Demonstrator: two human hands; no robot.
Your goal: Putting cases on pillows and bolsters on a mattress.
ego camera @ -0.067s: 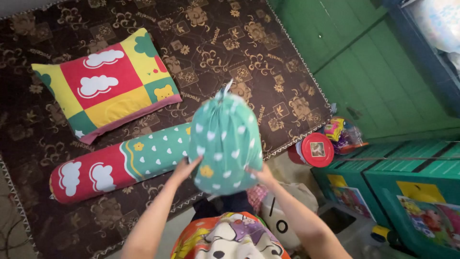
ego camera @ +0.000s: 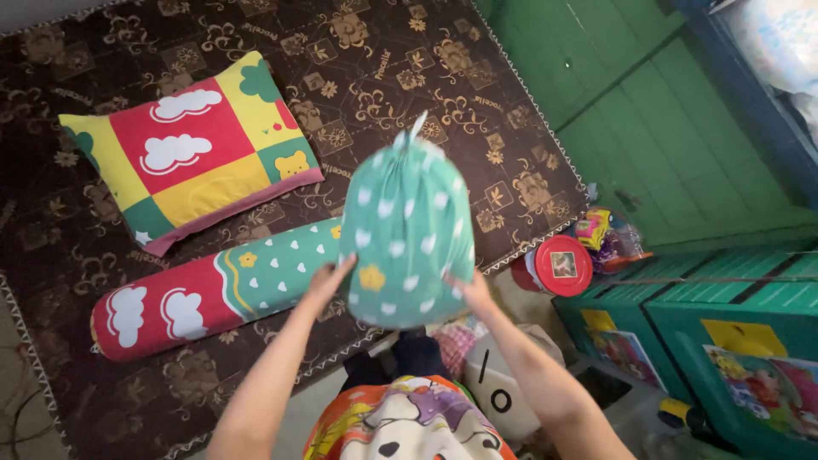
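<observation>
I hold a green bolster pillow (ego camera: 407, 230) with white hearts up in the air, end-on to the camera, its tied tip pointing away. My left hand (ego camera: 327, 281) grips its left side and my right hand (ego camera: 469, 292) grips its lower right side. Below it, on the brown patterned mattress (ego camera: 409, 68), lies another bolster (ego camera: 213, 290) in red, yellow and green with clouds and hearts. A square-patterned pillow (ego camera: 192, 149) in red, yellow and green lies beyond it at the left.
A green wooden wall (ego camera: 648, 111) rises at the right. Green plastic drawers (ego camera: 724, 341) with stickers stand at the lower right. A red round tin (ego camera: 562, 266) and small colourful packets (ego camera: 601, 230) sit by the mattress corner. A white container (ego camera: 498, 392) stands near my legs.
The green bolster has risen slightly and shifted a little to the right with both hands still on it.
</observation>
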